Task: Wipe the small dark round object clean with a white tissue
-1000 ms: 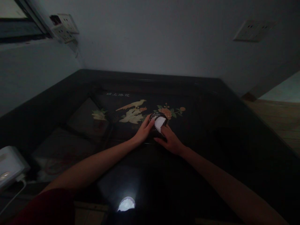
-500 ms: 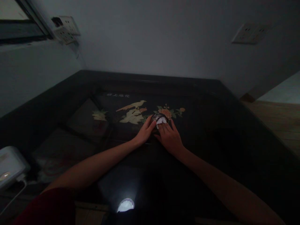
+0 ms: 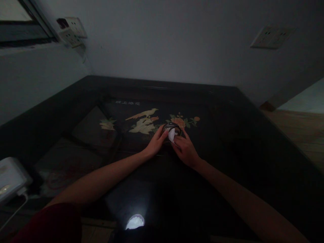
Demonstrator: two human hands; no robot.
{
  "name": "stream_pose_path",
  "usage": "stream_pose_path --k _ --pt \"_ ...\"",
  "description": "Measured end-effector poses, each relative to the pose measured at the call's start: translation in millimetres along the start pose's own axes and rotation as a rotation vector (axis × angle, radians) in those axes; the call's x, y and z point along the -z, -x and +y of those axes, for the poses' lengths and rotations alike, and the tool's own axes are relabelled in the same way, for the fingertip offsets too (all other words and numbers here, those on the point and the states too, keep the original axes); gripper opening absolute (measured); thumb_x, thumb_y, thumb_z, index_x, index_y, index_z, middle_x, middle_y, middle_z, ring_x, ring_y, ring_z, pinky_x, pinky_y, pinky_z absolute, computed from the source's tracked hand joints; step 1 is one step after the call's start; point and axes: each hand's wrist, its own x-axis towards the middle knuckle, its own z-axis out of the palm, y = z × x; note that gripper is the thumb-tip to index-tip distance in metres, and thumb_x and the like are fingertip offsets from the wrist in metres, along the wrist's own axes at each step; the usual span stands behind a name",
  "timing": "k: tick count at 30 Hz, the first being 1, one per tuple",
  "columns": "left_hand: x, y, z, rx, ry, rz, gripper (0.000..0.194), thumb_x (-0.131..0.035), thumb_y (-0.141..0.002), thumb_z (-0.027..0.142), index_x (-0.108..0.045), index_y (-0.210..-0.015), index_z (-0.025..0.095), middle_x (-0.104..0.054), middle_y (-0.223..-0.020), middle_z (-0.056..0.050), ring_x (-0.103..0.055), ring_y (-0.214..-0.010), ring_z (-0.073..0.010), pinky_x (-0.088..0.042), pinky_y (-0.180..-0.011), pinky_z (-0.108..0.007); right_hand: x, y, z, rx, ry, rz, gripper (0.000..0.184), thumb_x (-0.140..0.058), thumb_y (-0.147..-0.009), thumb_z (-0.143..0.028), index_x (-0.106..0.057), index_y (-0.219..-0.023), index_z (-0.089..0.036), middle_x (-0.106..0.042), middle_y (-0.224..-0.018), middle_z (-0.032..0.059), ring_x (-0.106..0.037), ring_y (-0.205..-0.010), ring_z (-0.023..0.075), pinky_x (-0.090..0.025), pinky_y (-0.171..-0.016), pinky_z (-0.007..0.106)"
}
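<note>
Near the middle of the dark tabletop (image 3: 227, 148) sits a small, round, dark glassy dish (image 3: 167, 126) that looks like an ashtray. My left hand (image 3: 157, 140) is closed around its left side, the thumb at the near rim. From the right, my right hand (image 3: 186, 148) pinches a white tissue (image 3: 172, 135) against the inside of the dish. Its index finger reaches along the right rim. The dim light hides the dish's exact material and the fingertips inside it.
Bird and flower inlays (image 3: 144, 125) decorate the tabletop beyond my hands. At the left edge stands a white device (image 3: 11, 179) with a cable (image 3: 15, 214). A wall with sockets (image 3: 272, 37) rises behind the table, and a bright round reflection (image 3: 135, 221) shows near the front.
My right hand has shifted slightly down and right, its fingers drawn back from the dish's middle. More of the tissue and of the dish's inside shows. The left hand stays in place.
</note>
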Motion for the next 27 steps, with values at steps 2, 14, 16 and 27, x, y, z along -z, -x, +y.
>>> stream_pose_path --k 2,14,16,27 --pt "0.7 0.2 -0.3 0.022 0.015 0.003 0.052 -0.058 -0.083 0.053 -0.05 -0.123 0.022 -0.056 -0.129 -0.008 -0.053 -0.118 -0.0249 -0.047 -0.094 -0.036 -2.1 1.4 0.4 -0.01 -0.051 -0.023 0.024 -0.041 -0.095 -0.023 -0.062 -0.105 -0.016 -0.071 -0.106 0.0102 -0.064 -0.106 0.0213 -0.025 -0.114 0.055" --pt "-1.3 2.2 -1.2 0.017 -0.002 -0.022 0.049 -0.056 -0.084 0.053 -0.049 -0.123 0.024 -0.057 -0.125 -0.007 -0.052 -0.118 -0.0242 -0.045 -0.098 -0.038 -17.3 2.4 -3.0 -0.016 0.281 -0.078 0.049 -0.046 -0.093 -0.042 -0.051 -0.128 -0.008 -0.057 -0.132 0.0214 -0.048 -0.127 0.0322 -0.019 -0.112 0.064" --pt "-1.8 2.3 -1.5 0.007 -0.016 -0.015 0.05 -0.057 -0.084 0.053 -0.049 -0.124 0.024 -0.056 -0.127 -0.007 -0.052 -0.119 -0.0245 -0.044 -0.099 -0.039 -16.3 1.7 -3.7 -0.025 0.34 -0.062 0.046 -0.047 -0.093 -0.04 -0.053 -0.126 -0.008 -0.059 -0.129 0.0209 -0.051 -0.124 0.0324 -0.019 -0.112 0.065" --pt "-6.8 5.7 9.8 -0.023 -0.108 0.0 0.048 -0.058 -0.084 0.047 -0.049 -0.123 0.019 -0.056 -0.129 -0.01 -0.05 -0.121 -0.0245 -0.041 -0.103 -0.038 -6.0 -3.2 -17.9 -0.033 0.507 -0.04 0.03 -0.043 -0.094 -0.018 -0.06 -0.116 -0.007 -0.068 -0.111 0.02 -0.06 -0.108 0.0293 -0.024 -0.111 0.064"
